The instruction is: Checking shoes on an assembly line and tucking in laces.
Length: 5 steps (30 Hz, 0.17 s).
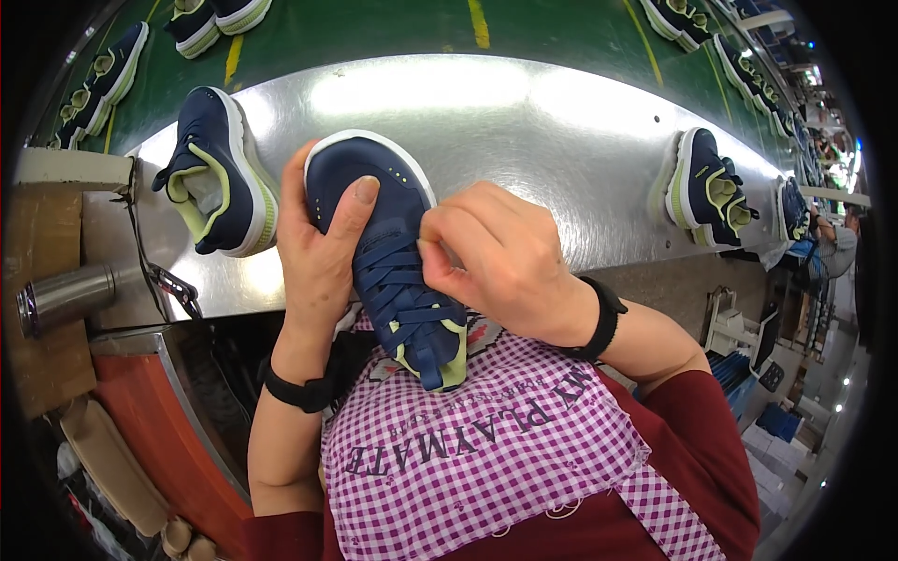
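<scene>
A navy sneaker (388, 271) with a white sole edge, flat navy laces and a lime-green lining is held above my lap, toe pointing away from me. My left hand (313, 257) wraps round its left side, thumb lying across the upper near the toe. At the right edge of the lacing, my right hand (510, 252) is closed in a pinch against the shoe. What lies between those fingertips is too small to make out. A matching sneaker (208, 126) rests on the metal bench (524, 150), just left of my left hand.
More navy sneakers (706, 187) stand at the bench's right end. Beyond the bench runs a green surface (402, 33) with yellow marks, carrying several shoes. On the left are a metal flask (70, 299) and a red-orange panel (168, 421). A person (835, 248) is at the far right.
</scene>
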{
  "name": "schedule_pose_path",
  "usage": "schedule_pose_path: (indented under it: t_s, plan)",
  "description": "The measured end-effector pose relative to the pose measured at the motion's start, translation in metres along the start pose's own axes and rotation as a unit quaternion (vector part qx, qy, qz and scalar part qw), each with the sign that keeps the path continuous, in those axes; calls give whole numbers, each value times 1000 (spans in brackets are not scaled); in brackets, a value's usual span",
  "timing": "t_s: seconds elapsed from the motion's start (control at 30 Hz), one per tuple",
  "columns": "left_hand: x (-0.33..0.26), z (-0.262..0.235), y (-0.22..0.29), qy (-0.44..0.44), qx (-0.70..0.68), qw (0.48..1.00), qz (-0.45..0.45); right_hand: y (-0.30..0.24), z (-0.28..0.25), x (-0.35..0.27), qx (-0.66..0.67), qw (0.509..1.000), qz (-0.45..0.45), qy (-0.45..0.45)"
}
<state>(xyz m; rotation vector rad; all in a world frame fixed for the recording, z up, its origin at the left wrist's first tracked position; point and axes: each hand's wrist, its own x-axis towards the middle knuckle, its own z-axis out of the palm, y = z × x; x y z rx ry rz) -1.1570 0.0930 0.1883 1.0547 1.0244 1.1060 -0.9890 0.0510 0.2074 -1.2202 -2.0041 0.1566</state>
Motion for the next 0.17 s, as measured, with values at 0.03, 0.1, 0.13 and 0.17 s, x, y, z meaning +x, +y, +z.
schedule_pose_path:
  t_s: [0.03, 0.1, 0.13, 0.17]
  plan:
    - [0, 0, -1, 1, 1, 1000, 0, 0, 2, -2, -20, 999, -8, 33]
    - [0, 0, -2, 2, -12, 1000, -9, 1, 4, -4, -11, 999, -4, 35]
    - [-1, -1, -2, 2, -12, 1000, -9, 1, 5, -4, -3, 999, 1, 39]
    - [-1, -1, -2, 3, -15, 1000, -11, 1, 4, -5, -2, 999, 1, 39]
